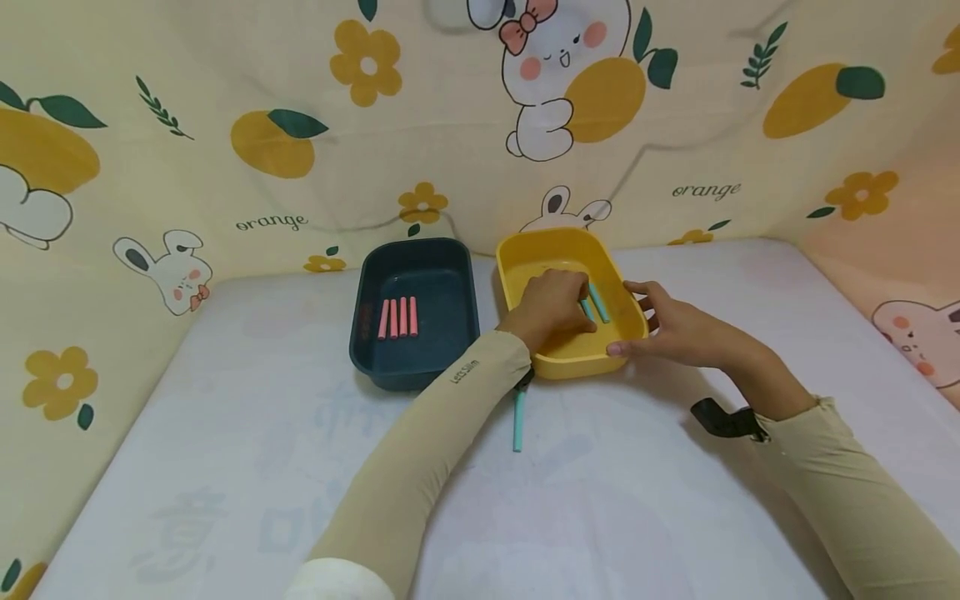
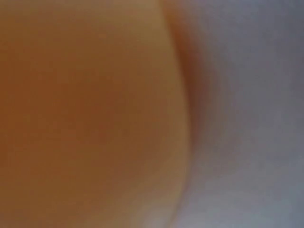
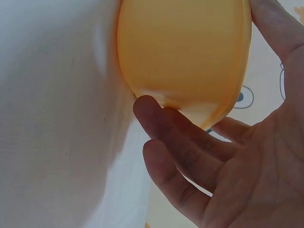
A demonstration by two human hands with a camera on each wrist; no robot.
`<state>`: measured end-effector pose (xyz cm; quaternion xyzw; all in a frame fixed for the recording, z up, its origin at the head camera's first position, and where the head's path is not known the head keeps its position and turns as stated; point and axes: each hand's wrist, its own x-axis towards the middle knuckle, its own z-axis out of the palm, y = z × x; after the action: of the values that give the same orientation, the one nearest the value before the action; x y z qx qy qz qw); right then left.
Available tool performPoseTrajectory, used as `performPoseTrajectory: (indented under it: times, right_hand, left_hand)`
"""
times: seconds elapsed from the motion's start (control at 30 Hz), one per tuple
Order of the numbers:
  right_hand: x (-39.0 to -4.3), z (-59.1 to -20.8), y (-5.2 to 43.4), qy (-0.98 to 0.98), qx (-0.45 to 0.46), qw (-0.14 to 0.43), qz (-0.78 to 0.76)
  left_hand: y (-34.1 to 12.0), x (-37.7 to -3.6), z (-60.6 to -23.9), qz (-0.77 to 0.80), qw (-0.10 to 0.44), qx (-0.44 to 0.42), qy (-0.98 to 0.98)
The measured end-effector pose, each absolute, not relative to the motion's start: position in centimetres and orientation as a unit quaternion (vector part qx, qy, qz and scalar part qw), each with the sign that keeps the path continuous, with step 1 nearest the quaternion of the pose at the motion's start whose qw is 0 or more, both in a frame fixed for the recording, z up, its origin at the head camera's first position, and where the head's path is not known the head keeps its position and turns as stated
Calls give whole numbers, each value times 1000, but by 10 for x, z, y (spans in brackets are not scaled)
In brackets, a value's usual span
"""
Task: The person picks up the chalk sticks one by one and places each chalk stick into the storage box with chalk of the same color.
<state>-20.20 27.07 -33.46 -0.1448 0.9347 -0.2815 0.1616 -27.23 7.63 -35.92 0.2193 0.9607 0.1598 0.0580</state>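
Inside the yellow box [image 1: 577, 367] my left hand [image 1: 551, 304] reaches down, thumb and index finger about the end of a teal chalk stick [image 1: 587, 311]. A second teal chalk stick [image 1: 598, 302] lies beside it on the box floor. My right hand [image 1: 671, 329] holds the box's right side, thumb at the rim. In the right wrist view, its fingertips [image 3: 147, 111] touch the outer wall of the yellow box [image 3: 183, 52]. The left wrist view is a blur of yellow wall and pale table, with no hand showing.
A dark blue box [image 1: 416, 367] stands left of the yellow one, with several pink chalk sticks [image 1: 403, 317] side by side in it. One more teal chalk stick [image 1: 518, 421] lies on the white table near my left wrist. A printed cloth [image 1: 450, 125] hangs behind.
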Motion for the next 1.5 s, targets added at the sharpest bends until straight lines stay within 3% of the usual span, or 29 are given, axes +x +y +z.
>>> performPoseTrajectory:
  times: [0.4, 0.63, 1.13, 1.5]
  right_hand:
    - [-203, -335, 270, 933, -147, 160, -288]
    - [-204, -338, 271, 933, -139, 168, -285]
    - [-204, -335, 272, 935, -147, 158, -282]
    - [-204, -336, 268, 938, -140, 161, -272]
  left_hand:
    - [75, -272, -356, 199, 47, 222, 953]
    - [70, -261, -347, 292, -2, 235, 927]
    - [27, -209, -328, 391, -39, 293, 871]
    - [-16, -158, -327, 429, 2, 314, 847]
